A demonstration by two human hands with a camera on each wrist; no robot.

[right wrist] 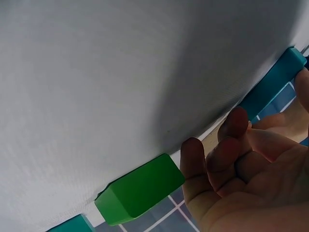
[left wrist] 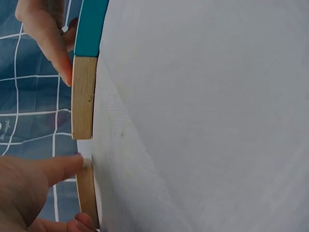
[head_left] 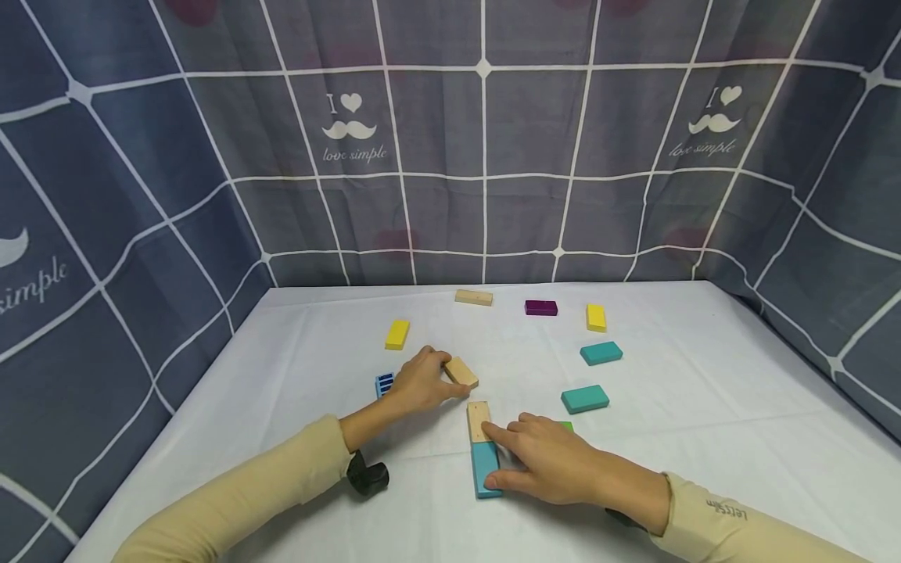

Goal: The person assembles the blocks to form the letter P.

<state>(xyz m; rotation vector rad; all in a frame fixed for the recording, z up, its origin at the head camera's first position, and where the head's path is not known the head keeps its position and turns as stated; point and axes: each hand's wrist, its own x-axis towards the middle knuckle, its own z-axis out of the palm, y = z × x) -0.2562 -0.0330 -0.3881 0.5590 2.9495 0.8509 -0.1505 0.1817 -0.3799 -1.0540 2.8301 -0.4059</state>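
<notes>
Near the middle of the white cloth (head_left: pixel 422 508), the left hand (head_left: pixel 422 381) pinched a loose wooden block (head_left: pixel 461 373) between thumb and fingers, spread only as wide as the block itself. That block sat askew, just beyond a second wooden block (head_left: pixel 478 422) and apart from it. The right hand (head_left: pixel 552 461) had its forefinger stretched onto the second wooden block and its thumb on the blue block (head_left: pixel 484 465), which met it end to end; its other fingers were loosely bent and gripped nothing. If the loose block came in at that slant, a corner would likely strike first and twist the pair out of line. Too firm a push could also drive both toward the person, with only a fingertip and a thumb to steady them. The green block (right wrist: pixel 145 188) stood just beside the right hand's fingers; the close view was too dark and cropped to tell if they touched, but a sideways shift of that hand could knock it
</notes>
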